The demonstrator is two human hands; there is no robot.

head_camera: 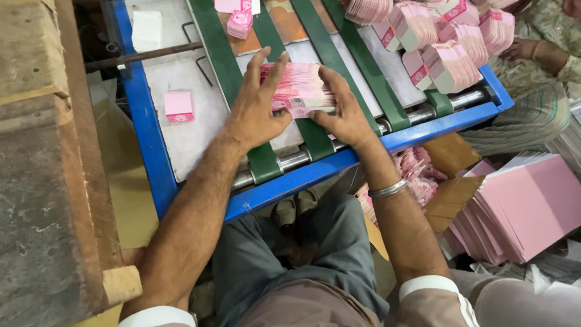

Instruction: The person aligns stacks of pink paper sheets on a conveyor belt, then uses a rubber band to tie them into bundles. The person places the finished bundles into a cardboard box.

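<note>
Pink printed carton blanks (301,91), fanned into a shingled batch, are pressed between the two hands on the green conveyor belts (225,60) of a blue-framed delivery table (145,121). The left hand (257,106) is spread flat, fingers wide, against the batch's left edge; the right hand (342,106) is cupped over its right end, fingers curled loosely along the top. Nothing is gripped tightly by either hand; the batch is only squeezed and squared from both sides.

Just beyond, a single folded pink carton (179,106) lies alone on the grey table plate, and another (239,24) sits higher up between the belts. Further right, gathered bundles of blanks (451,60) are crowded at the table's corner, near another person's hand (521,49). Below the table's right end, a large stack of plain pink sheets (526,209) is piled beside cardboard.

As a judgement: because the batch is held only by side pressure, it could splay or slip if the pressure is uneven, and loose blanks could be dropped over the roller edge (290,162).
</note>
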